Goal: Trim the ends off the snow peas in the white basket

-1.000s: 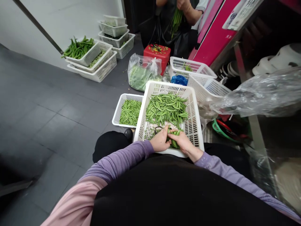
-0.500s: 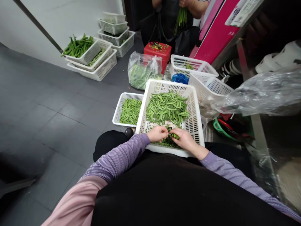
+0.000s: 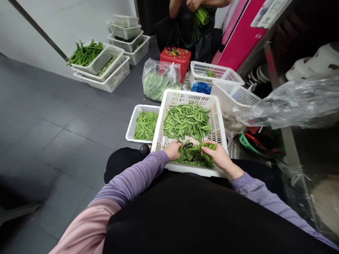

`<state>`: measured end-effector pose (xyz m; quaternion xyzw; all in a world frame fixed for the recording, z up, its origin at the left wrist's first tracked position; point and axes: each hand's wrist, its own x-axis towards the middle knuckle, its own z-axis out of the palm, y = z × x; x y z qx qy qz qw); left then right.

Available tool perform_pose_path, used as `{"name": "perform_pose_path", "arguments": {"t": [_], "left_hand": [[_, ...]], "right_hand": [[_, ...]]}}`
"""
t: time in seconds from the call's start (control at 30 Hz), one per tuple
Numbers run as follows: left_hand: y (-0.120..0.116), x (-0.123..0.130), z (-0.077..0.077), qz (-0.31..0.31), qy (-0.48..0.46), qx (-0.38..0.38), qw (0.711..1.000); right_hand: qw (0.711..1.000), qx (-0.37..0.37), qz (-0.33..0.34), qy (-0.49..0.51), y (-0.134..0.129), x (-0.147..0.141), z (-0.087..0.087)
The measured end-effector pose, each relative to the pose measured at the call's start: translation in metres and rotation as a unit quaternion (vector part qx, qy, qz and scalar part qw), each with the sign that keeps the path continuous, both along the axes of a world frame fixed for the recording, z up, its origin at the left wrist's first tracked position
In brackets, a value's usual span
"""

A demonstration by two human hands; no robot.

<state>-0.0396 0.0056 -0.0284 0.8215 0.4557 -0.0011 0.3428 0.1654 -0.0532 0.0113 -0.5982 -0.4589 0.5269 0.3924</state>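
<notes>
A large white basket (image 3: 220,116) rests across my lap with a heap of flat green pea pods (image 3: 186,121) at its far side. Green trimmings (image 3: 194,159) cover its near end. My right hand (image 3: 218,155) grips a small bunch of pea pods (image 3: 211,145) above the trimmings. Over the basket's near left part is my left hand (image 3: 173,150), fingers curled together; whatever they hold is hidden. Between the hands, a small black object (image 3: 188,145) shows on the trimmings. More pods (image 3: 145,125) fill a smaller white basket (image 3: 130,131) on the left.
Ahead stand a clear bag of greens (image 3: 159,79), a red box (image 3: 182,65) and white baskets (image 3: 227,76). Stacked baskets (image 3: 119,76) line the wall. Another person's hand (image 3: 194,4) holds long green stems (image 3: 201,19). Plastic sheeting (image 3: 296,102) hangs at the right.
My hands have moved apart: the right went rightward with its pods, the left slightly leftward. More trimmings and the black object now show between them. The other person's green stems have shifted.
</notes>
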Motion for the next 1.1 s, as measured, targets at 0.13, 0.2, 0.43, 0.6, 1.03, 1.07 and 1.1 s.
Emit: {"name": "perform_pose_path", "arguments": {"t": [0.13, 0.2, 0.43, 0.6, 1.03, 1.07, 1.1], "left_hand": [[-0.004, 0.003, 0.015, -0.062, -0.115, -0.031, 0.991], [-0.005, 0.006, 0.022, -0.118, -0.125, -0.091, 0.981], [-0.017, 0.008, 0.032, -0.170, 0.061, 0.049, 0.982], [-0.022, 0.004, 0.036, -0.145, 0.019, 0.123, 0.982], [-0.027, -0.007, 0.019, -0.146, 0.119, 0.005, 0.982], [-0.027, -0.008, 0.018, -0.146, 0.112, 0.009, 0.983], [-0.026, -0.009, 0.018, -0.142, 0.104, 0.015, 0.984]], "right_hand": [[0.998, -0.024, 0.001, 0.059, -0.002, -0.001, -0.006], [0.999, -0.027, 0.025, 0.020, -0.002, -0.003, -0.008], [0.841, 0.234, 0.242, -0.424, 0.004, -0.011, 0.005], [0.841, 0.188, 0.344, -0.373, 0.019, -0.030, 0.005], [0.952, -0.160, -0.119, 0.234, 0.102, -0.017, -0.004], [0.952, -0.178, -0.089, 0.231, 0.111, -0.027, 0.000], [0.952, -0.199, -0.055, 0.228, 0.119, -0.042, 0.004]]}}
